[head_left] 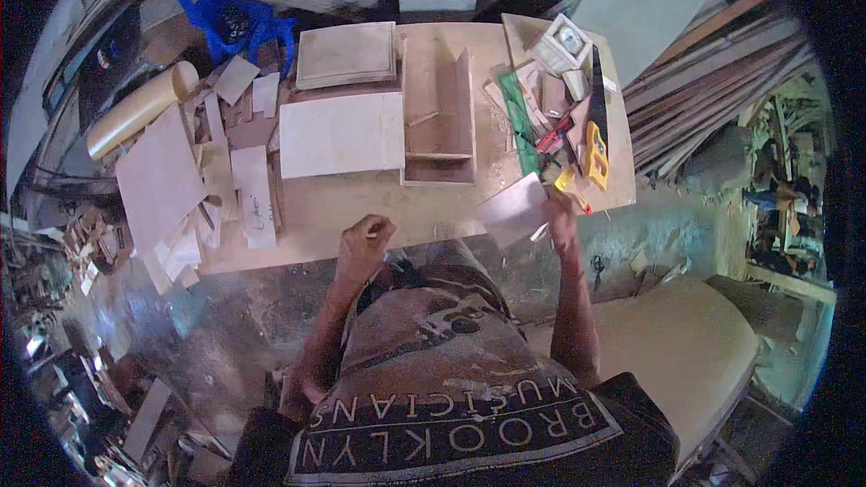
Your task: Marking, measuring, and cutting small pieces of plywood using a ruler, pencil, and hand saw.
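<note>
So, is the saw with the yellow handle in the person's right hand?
No, the right hand holds a pale flat panel, and the saw lies apart from both.

I have free table (334,206) ahead of my left hand (365,240); white panel (343,135), wooden box (465,113) block beyond; handsaw (596,140) blocks right.

The small board (511,212) in hand is whitish with a faint lilac cast. The bench (311,216) is warm tan, the box (439,172) a similar light brown, the wide board (343,137) cream. The bag (236,25) is vivid blue with dark print. The saw has a yellow handle (595,159) and blackish blade (597,95). The net (517,115) is green, the roll (144,113) golden. The dark shirt (456,440) carries pale lettering in a pale outline; the floor (244,325) is mottled grey-green.
</note>
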`<state>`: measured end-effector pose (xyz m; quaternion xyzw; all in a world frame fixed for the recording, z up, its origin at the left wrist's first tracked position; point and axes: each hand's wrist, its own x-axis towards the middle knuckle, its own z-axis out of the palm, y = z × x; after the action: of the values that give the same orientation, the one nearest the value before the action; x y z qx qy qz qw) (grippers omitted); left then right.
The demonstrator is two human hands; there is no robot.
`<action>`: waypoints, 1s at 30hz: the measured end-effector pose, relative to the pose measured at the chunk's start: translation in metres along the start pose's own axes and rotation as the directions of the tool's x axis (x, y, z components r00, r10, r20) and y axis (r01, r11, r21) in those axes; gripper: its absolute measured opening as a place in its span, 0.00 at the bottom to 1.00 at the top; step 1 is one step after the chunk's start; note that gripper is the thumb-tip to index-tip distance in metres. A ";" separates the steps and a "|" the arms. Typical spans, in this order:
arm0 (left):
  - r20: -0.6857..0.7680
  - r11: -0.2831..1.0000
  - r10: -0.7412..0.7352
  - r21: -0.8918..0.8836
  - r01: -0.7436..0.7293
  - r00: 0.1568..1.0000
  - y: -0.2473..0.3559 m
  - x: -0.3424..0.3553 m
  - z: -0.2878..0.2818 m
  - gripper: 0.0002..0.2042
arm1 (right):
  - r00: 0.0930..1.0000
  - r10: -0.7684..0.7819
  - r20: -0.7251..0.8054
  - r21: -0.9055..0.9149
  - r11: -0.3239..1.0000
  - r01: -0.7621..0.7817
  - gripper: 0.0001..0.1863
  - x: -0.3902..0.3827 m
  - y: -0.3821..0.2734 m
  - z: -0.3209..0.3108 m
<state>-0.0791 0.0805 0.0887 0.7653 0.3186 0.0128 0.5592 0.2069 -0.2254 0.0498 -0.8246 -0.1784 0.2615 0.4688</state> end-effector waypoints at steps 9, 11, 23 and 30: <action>-0.207 0.986 0.014 -0.159 -0.048 0.978 -0.024 0.060 0.045 0.22 | 0.612 -0.745 0.266 -0.894 0.048 0.446 0.08 0.100 0.005 0.032; -0.271 0.988 0.005 -0.149 -0.047 0.962 -0.025 0.063 0.049 0.21 | 0.644 -0.754 0.131 -0.843 0.257 0.472 0.09 0.101 -0.037 0.052; -0.340 0.989 -0.001 -0.138 -0.049 0.941 0.008 0.072 0.055 0.18 | 0.997 -0.030 -0.066 -0.005 1.000 0.029 0.14 0.028 -0.056 0.128; -0.400 0.995 -0.011 -0.092 -0.028 0.917 -0.014 0.073 0.063 0.17 | 0.997 0.079 0.020 0.139 0.987 -0.082 0.18 0.025 -0.053 0.139</action>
<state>-0.0043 0.0663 0.0287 0.7201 0.4217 0.1866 0.5185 0.1417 -0.0913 0.0299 -0.7943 -0.1297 0.2982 0.5132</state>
